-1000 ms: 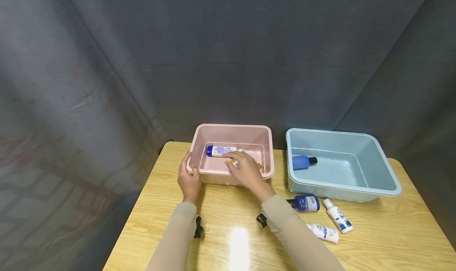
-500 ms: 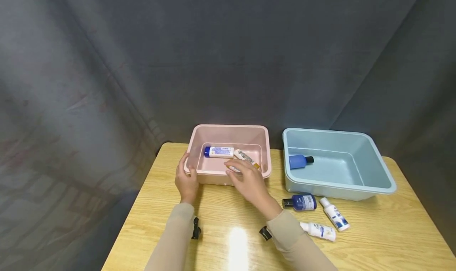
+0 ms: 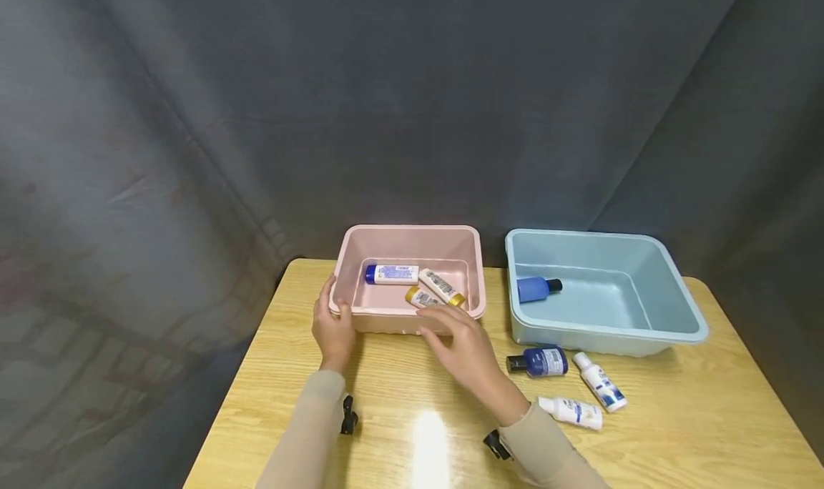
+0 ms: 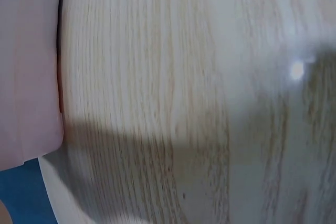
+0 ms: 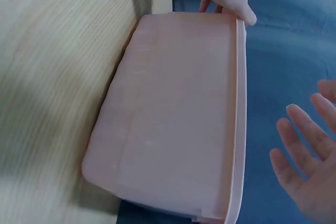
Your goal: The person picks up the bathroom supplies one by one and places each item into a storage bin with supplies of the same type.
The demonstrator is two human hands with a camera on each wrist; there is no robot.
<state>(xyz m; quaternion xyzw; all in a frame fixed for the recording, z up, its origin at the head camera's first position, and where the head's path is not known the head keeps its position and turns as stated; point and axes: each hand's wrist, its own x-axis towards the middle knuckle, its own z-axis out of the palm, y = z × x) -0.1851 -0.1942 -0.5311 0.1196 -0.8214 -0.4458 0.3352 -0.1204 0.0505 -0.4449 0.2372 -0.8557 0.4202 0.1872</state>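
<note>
At the front left corner of the pink bin, my left hand grips the rim. The right wrist view shows that hand's thumb by the rim and fingers beyond the corner. My right hand hovers over the bin's front edge, holding nothing; its fingers are spread and relaxed in the right wrist view. Inside the bin lie a white tube with a blue cap, a white bottle with a gold cap and a second gold-capped bottle, partly behind my right fingers.
To the right stands a light blue bin with a blue bottle lying in it. In front of it lie a dark blue bottle, a white and blue bottle and a white bottle. A dark curtain hangs behind.
My right hand has drawn back from inside the pink bin toward its front edge, leaving the gold-capped bottle lying there. My left hand stays at the bin's corner.
</note>
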